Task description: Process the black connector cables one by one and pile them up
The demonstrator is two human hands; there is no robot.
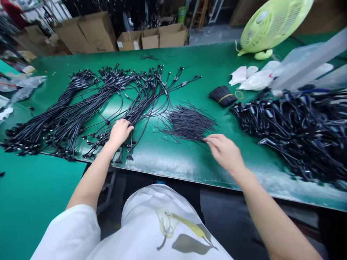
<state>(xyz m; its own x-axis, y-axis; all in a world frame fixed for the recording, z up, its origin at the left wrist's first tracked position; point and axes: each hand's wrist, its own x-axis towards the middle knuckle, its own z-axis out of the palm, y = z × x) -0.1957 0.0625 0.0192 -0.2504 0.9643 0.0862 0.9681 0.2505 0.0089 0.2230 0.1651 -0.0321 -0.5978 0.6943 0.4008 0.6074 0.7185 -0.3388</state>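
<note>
My left hand [120,133] lies palm down on a long spread of black cables [81,108] with small connectors, laid in overlapping bundles on the green workbench mat [173,160]. Whether its fingers grip a cable, I cannot tell. My right hand [223,152] reaches in from the right, its fingertips at the near edge of a loose pile of thin black wires [187,123]. Nothing is clearly held in it. That pile lies between my two hands.
A heap of tangled black cables [292,133] fills the right of the bench. Beyond it lie a banded black wire bundle [222,96], a loose rubber band [239,95], white plastic bags [253,79] and a pale green fan [271,25]. Cardboard boxes [97,32] stand behind the bench.
</note>
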